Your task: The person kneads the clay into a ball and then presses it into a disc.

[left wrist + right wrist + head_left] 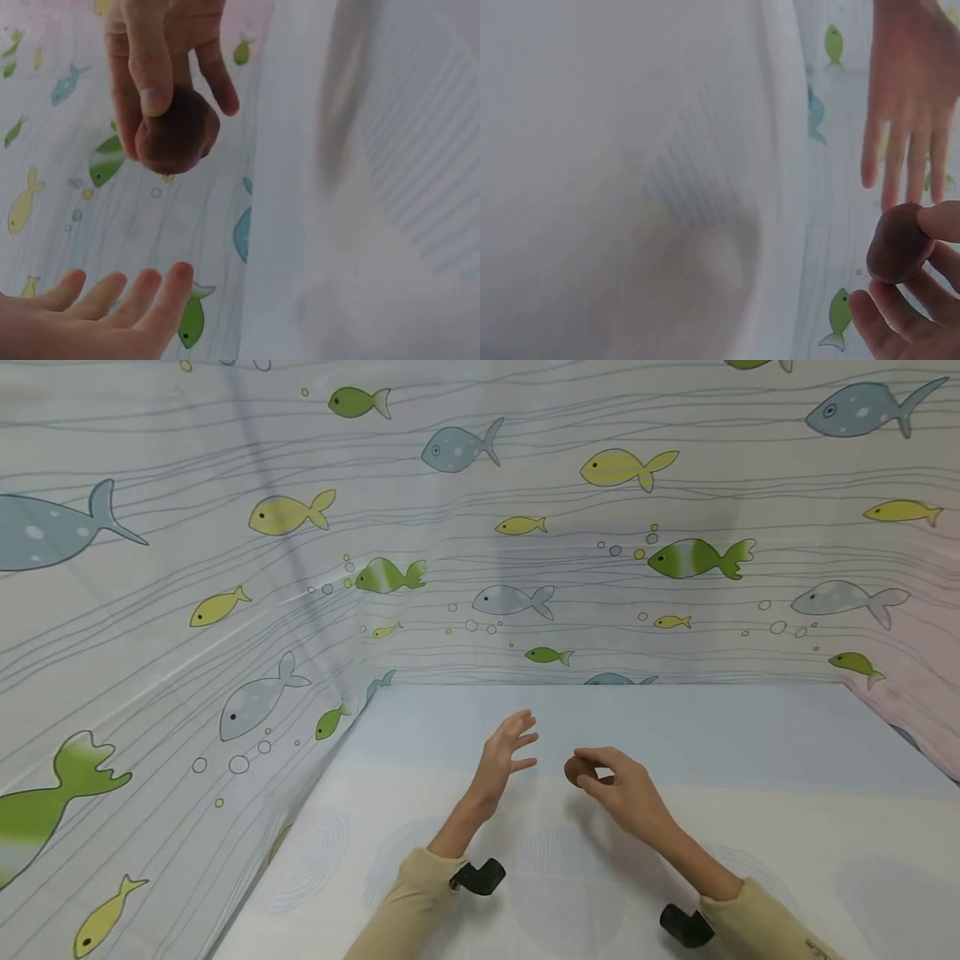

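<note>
A small brown rounded lump (578, 770), smooth and slightly uneven in outline, is held above the table by my right hand (630, 793). Thumb and fingers pinch it, as the left wrist view also shows with the lump (178, 133) below the fingertips. What it is made of I cannot tell. My left hand (498, 764) is raised to the left of it, fingers spread and fairly straight, holding nothing. In the right wrist view the left hand (913, 97) points its fingers toward the lump (900, 244).
A table with a pale cloth (562, 893) patterned in faint blue striped shapes lies under both hands. Fish-printed curtains (465, 535) hang behind it and along the left side. A small black device (480, 877) sits at the left wrist, another black device (686, 927) at the right.
</note>
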`<state>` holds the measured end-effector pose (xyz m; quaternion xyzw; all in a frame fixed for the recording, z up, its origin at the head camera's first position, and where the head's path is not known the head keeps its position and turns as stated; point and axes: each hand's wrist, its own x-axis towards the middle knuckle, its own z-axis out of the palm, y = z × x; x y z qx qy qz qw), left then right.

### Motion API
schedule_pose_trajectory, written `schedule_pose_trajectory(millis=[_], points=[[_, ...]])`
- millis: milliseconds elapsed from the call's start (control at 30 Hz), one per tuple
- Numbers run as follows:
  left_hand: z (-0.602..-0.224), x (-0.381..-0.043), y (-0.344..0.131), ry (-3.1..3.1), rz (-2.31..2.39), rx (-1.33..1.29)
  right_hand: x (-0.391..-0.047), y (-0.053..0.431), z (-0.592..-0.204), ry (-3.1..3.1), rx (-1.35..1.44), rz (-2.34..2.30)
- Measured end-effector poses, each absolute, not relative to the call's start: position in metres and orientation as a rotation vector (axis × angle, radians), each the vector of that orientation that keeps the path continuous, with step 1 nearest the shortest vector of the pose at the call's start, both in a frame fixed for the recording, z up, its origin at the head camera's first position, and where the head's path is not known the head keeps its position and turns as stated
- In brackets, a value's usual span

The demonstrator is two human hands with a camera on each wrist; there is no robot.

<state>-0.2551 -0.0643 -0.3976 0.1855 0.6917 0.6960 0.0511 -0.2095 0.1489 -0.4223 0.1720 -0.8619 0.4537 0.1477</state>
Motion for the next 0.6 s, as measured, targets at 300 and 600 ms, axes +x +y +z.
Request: schedule_pose_trajectory(millis=[300, 600], points=[[-0.401, -0.255, -0.055, 1.744, 2.240, 0.476, -0.211, 0.149, -0.409, -2.408, 0.482, 1.299], [-0.409, -0.256, -0.041, 1.439, 2.343, 0.347, -0.214, 0.141, -0.402, -2.389, 0.487, 1.324]])
